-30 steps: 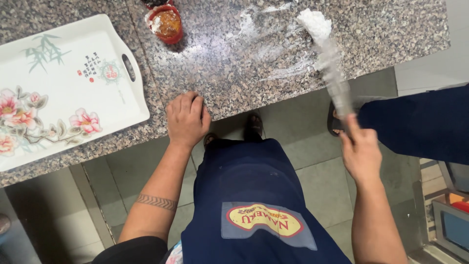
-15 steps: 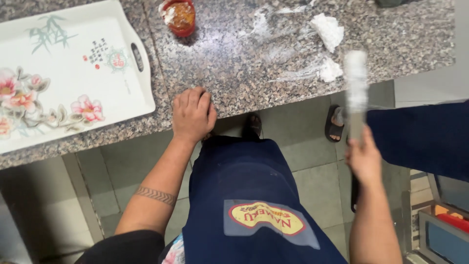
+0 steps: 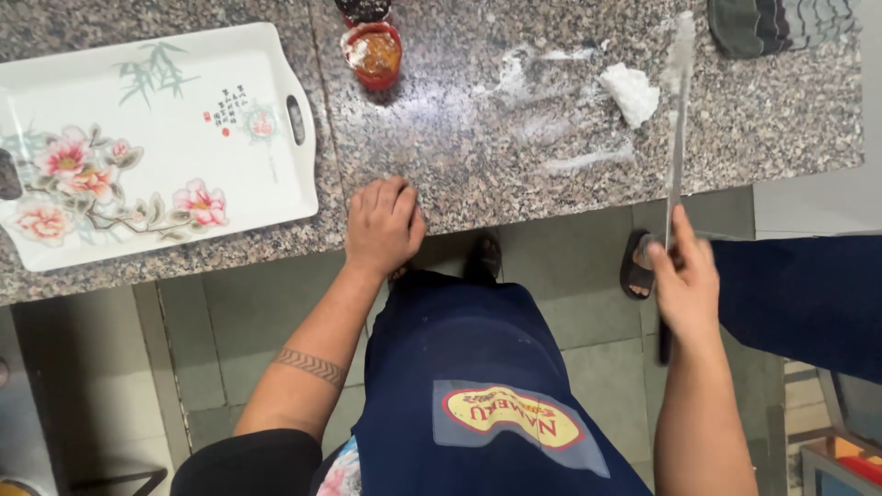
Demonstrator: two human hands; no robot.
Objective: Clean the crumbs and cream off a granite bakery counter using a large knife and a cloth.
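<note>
Counter: speckled granite counter [image 3: 459, 174], polished, flour-smeared at 1 o'clock.
Left hand: your left hand [image 3: 383, 225] lies flat, fingers loosely curled, on the counter edge, holding nothing.
Right hand: your right hand [image 3: 684, 280] grips a long thin metal scraper [image 3: 678, 138], blade toward 12 o'clock.
Nearby: white dough lump [image 3: 630, 92]; glossy floral tray [image 3: 147, 147] at 10 o'clock.

Light is even and fairly bright, seemingly from overhead, and shadows stay soft. The speckled grey granite counter [image 3: 551, 174] carries a pale sheen around twelve o'clock, near the small red bowl [image 3: 372, 55]. The white rectangular floral tray [image 3: 147, 147] at ten o'clock is bright but not blown out. The long thin pale blade [image 3: 678, 119] at two o'clock is smeared by motion blur. The tiled floor at seven o'clock sits darker. Edges bend slightly outward.
</note>
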